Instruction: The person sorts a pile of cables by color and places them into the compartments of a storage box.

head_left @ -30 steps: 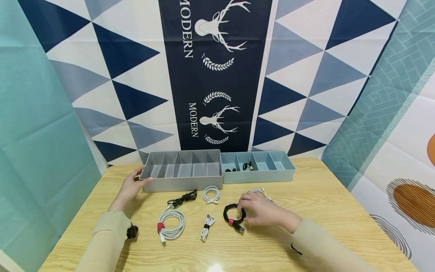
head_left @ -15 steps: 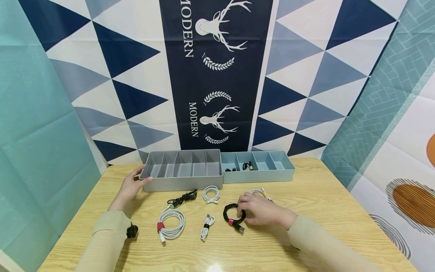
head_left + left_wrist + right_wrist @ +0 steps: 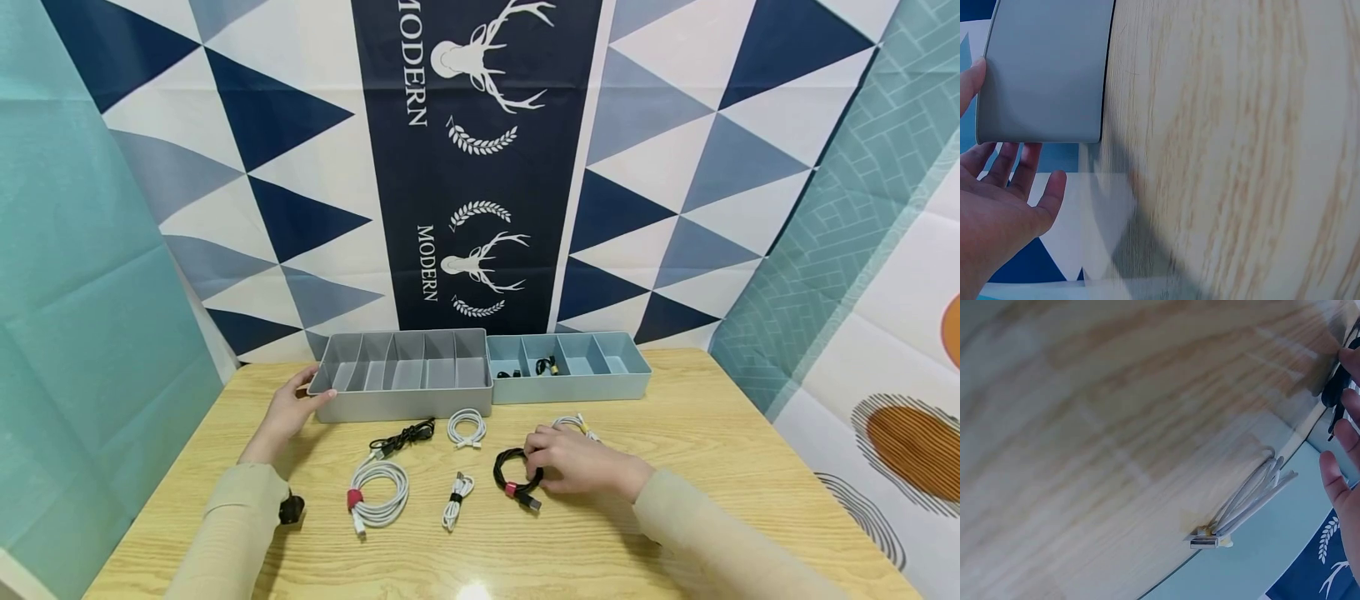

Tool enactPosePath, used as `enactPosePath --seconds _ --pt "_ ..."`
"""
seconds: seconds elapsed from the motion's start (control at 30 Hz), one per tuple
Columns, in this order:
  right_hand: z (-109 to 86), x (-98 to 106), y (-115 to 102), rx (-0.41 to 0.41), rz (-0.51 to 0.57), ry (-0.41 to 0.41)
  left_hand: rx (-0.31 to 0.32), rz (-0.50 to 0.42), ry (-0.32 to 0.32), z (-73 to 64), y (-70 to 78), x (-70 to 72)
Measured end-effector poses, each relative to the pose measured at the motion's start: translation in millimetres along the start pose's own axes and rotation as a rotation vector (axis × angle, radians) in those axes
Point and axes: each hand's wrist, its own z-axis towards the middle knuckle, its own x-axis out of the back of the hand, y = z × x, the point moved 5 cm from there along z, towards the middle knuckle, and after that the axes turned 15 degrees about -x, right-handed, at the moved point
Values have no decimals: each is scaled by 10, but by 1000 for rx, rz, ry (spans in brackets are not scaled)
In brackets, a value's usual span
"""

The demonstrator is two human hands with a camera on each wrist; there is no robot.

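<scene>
My left hand [image 3: 291, 410] grips the left end of a grey divided organizer box [image 3: 408, 406]. Its thumb lies on the front wall; in the left wrist view the fingers [image 3: 1025, 165] curl at the box's end. To the right, my right hand [image 3: 573, 460] pinches the right side of a coiled black USB cable [image 3: 501, 479] with a red tie, lying on the table. The right wrist view shows the black cable [image 3: 1335, 387] by the thumb. A white cable with a yellow tie [image 3: 576, 422] is partly hidden behind that hand.
A light blue divided box [image 3: 577, 388] adjoins the grey one, with small black cables [image 3: 547, 366] in two compartments. On the wooden table [image 3: 420, 567] lie a black cable bundle [image 3: 405, 437], a large white coil [image 3: 397, 500], a small white coil [image 3: 467, 428] and a white bundle [image 3: 454, 502].
My right hand and forearm have shifted slightly, and the sleeve now covers a small black item seen beside it earlier. My left hand has stayed on the grey box.
</scene>
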Motion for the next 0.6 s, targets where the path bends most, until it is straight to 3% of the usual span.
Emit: enactPosePath --seconds 0.6 --pt "57 296 -93 68 38 88 -3 -2 -6 3 -3 5"
